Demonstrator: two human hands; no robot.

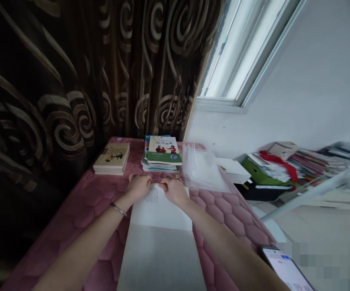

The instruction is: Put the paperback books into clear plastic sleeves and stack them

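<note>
Both my hands rest on the far end of a long white sheet of paper (159,238) that lies lengthwise on a pink quilted table top (93,194). My left hand (138,186), with a thin bracelet on the wrist, presses the sheet's far left corner, fingers curled down. My right hand (175,190) presses the far right corner, fingers bent over the edge. Printed text shows on the paper between the hands. Just beyond the fingers lies a stack of books with a green-and-white cover (162,153).
A second, tan book stack (112,158) sits at the far left. Clear plastic sleeves (202,167) lie to the right of the books. A phone (286,268) lies near my right forearm. A dark patterned curtain (86,72) hangs behind; cluttered books and boxes (283,165) at right.
</note>
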